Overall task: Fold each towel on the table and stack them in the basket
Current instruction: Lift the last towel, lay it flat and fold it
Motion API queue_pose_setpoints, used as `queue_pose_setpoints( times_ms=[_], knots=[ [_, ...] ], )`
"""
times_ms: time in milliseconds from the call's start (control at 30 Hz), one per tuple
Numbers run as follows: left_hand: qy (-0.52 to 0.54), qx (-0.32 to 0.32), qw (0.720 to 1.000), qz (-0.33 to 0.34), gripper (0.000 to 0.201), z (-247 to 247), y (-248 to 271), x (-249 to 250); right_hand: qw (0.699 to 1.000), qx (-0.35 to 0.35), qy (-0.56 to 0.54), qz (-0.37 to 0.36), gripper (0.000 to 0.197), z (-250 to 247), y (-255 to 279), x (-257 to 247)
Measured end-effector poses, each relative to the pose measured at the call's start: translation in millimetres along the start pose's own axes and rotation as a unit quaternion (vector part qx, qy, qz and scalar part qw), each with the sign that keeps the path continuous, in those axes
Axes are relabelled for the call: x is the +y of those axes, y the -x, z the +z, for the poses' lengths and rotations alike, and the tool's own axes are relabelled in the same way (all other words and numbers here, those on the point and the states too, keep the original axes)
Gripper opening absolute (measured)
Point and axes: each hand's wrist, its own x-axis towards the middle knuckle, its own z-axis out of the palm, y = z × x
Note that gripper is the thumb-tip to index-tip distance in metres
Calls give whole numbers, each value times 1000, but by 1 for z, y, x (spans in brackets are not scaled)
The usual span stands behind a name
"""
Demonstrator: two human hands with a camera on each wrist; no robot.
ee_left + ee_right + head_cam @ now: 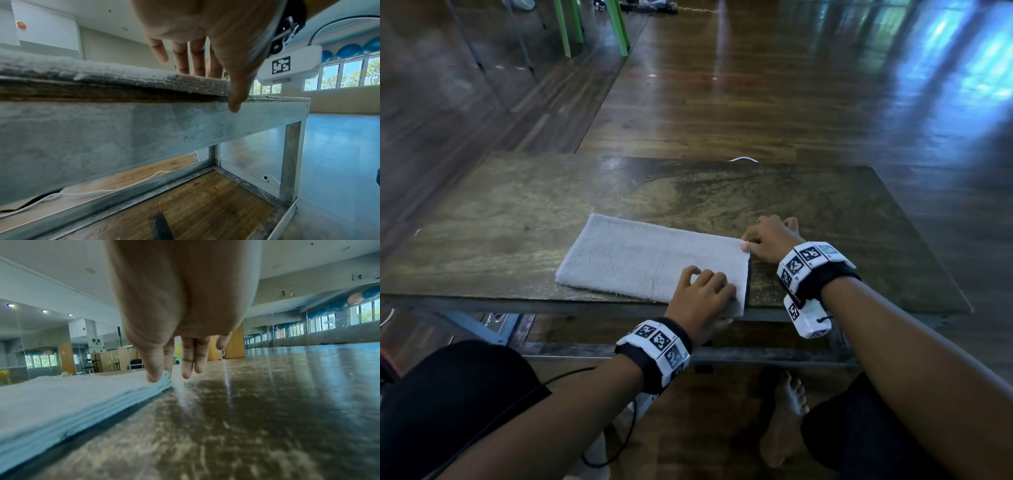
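Note:
A grey towel [647,260], folded into a long rectangle of several layers, lies on the wooden table [585,192] close to its near edge. My left hand [705,291] is at the towel's near right corner. Its fingers [197,56] rest on top of the towel [102,71] and the thumb reaches down across the corner that overhangs the table edge. My right hand [767,240] is at the far right corner, where thumb and forefinger [156,369] pinch the layered edge of the towel [61,399]. No basket is in view.
Bare tabletop [246,418] stretches to the right of and beyond the towel. Under the table is a metal frame [102,129] with a wooden lower shelf [185,203] and a white cable [102,190]. Green chair legs [592,24] stand far off on the floor.

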Motion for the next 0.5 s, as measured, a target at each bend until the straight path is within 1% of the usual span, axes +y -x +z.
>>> queue_pose_setpoints(
  times_ms=[67, 100, 133, 167, 233, 267, 300, 400, 500],
  knots=[
    [11, 32, 999, 0, 30, -1, 1, 0, 1000, -2, -15, -4, 22, -2, -1, 2],
    [20, 44, 999, 1, 23, -2, 2, 0, 999, -3, -44, -5, 20, -4, 1, 4],
    [29, 55, 998, 2, 20, -4, 4, 0, 996, -5, -93, -5, 17, -7, 3, 8],
    [36, 63, 997, 3, 22, -6, 5, 1, 987, -11, -157, -8, 14, -11, 5, 13],
    [54, 81, 995, 8, 24, -14, 7, 5, 962, -33, -270, -24, 6, -23, 9, 25],
    [63, 95, 993, 8, 22, -19, 7, 9, 950, -36, -309, -35, 4, -29, 11, 31],
    [72, 109, 991, 2, 19, -25, 6, 13, 937, -34, -345, -45, 7, -35, 14, 36],
    [123, 149, 981, -32, 15, -46, 4, 24, 887, -42, -454, -74, 13, -48, 23, 50],
    [168, 165, 970, -68, 19, -63, 4, 28, 835, -66, -537, -101, 6, -59, 35, 54]
  ],
)
